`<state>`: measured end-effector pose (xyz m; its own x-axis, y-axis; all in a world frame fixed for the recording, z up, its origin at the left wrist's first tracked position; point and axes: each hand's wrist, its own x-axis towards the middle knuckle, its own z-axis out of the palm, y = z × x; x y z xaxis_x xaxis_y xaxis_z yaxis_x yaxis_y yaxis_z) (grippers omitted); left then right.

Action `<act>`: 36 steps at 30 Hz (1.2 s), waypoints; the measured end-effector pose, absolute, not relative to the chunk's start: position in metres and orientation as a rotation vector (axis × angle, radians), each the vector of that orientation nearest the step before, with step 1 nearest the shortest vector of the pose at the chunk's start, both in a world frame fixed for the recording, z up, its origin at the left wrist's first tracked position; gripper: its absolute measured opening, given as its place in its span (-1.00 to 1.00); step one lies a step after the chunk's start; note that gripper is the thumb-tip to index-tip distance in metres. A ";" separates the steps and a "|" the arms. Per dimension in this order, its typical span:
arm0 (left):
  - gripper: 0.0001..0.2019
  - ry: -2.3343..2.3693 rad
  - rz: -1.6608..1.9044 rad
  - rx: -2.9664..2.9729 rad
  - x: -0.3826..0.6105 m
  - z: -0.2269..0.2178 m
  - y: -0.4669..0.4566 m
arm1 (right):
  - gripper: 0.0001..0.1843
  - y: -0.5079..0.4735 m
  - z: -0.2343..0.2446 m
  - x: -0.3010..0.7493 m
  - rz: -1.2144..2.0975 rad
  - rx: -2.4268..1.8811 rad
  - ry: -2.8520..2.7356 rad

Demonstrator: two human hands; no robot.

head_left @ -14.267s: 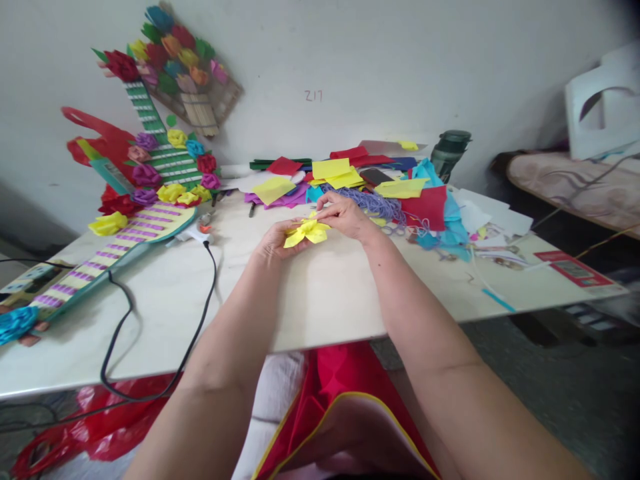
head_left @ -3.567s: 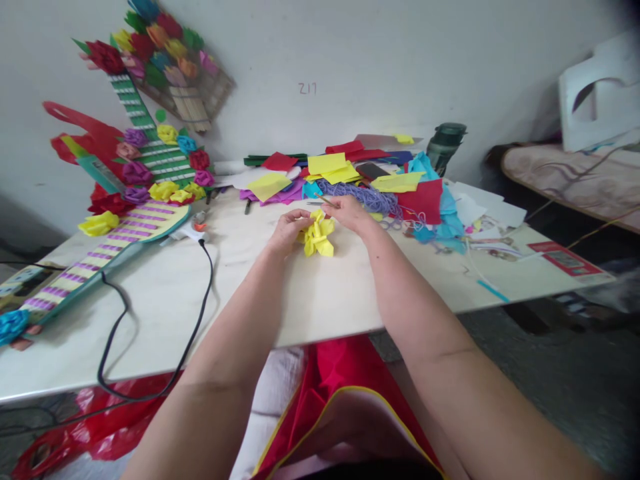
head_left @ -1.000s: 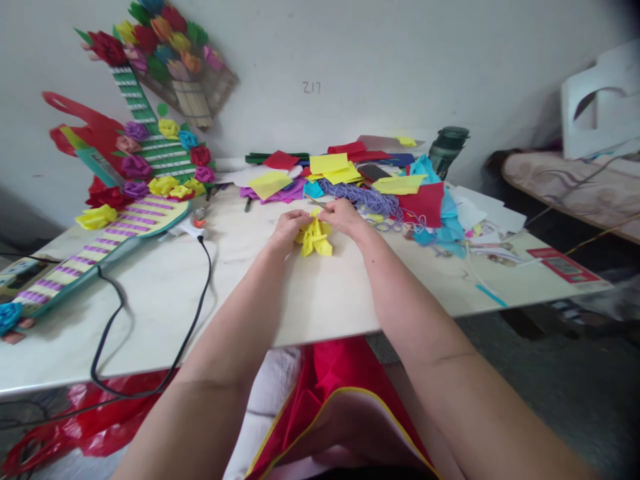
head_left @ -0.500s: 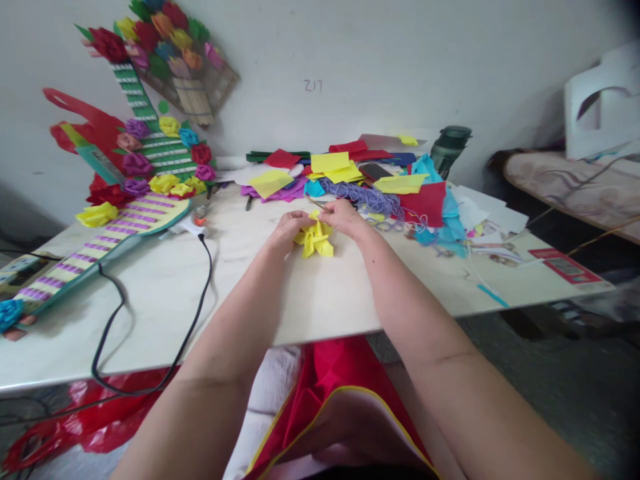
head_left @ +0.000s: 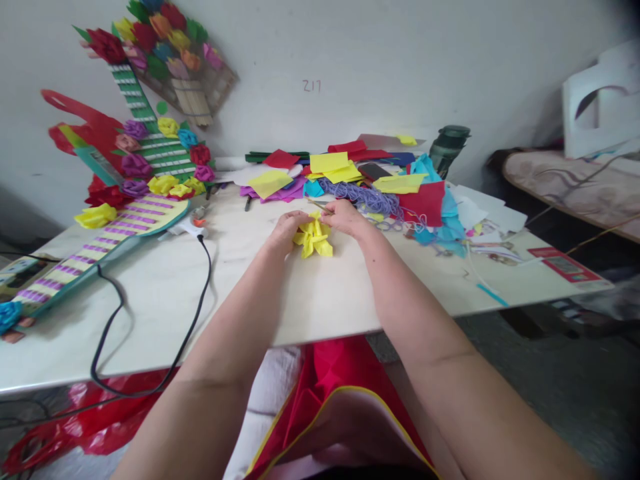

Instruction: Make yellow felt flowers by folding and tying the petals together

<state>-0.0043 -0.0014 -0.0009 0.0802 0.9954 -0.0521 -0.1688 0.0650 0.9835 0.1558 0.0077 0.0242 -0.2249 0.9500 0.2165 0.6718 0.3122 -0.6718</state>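
A yellow paper flower (head_left: 315, 240) with spread, folded petals is held just above the white table in front of me. My left hand (head_left: 290, 229) is closed, its fingers pinching the flower's left edge. At the upper right of the flower, my right hand (head_left: 346, 217) is closed round a thin brownish stick (head_left: 316, 204), whose end points up and to the left. The right fingertips are beside the top petals; whether they also touch the paper is too small to tell.
Behind my hands lie yellow paper sheets (head_left: 329, 161), purple yarn (head_left: 353, 195) and red paper (head_left: 424, 203). A dark green bottle (head_left: 447, 152) stands at the back. On the left are a flower-covered striped craft piece (head_left: 115, 240) and a glue gun (head_left: 186, 227) with a black cable (head_left: 205, 287).
Both hands stay at the flower. The thin stick in my right hand has tilted very slightly, and the whole view has shifted a little.
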 end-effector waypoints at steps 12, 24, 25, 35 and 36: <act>-0.81 1.078 1.191 1.094 -0.005 -0.002 -0.002 | -0.62 0.001 0.029 0.158 0.469 -1.418 -2.179; -0.80 1.038 1.190 1.092 -0.005 -0.003 -0.003 | -0.69 0.010 0.020 0.159 0.594 -1.262 -2.123; -0.80 1.036 1.188 1.090 -0.005 -0.002 -0.003 | -0.69 0.012 0.018 0.160 0.584 -1.257 -2.106; -0.79 1.001 1.154 1.083 -0.003 0.005 -0.011 | -0.69 0.028 0.004 0.167 0.649 -1.135 -2.052; -0.79 1.007 1.152 1.086 -0.003 0.005 -0.011 | -0.69 0.028 0.003 0.168 0.650 -1.133 -2.053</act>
<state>-0.0032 -0.0113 0.0052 0.1347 0.9897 -0.0491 -0.1815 0.0734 0.9807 0.1677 0.0285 0.0034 -0.3778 0.8651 0.3300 0.5171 0.4928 -0.6998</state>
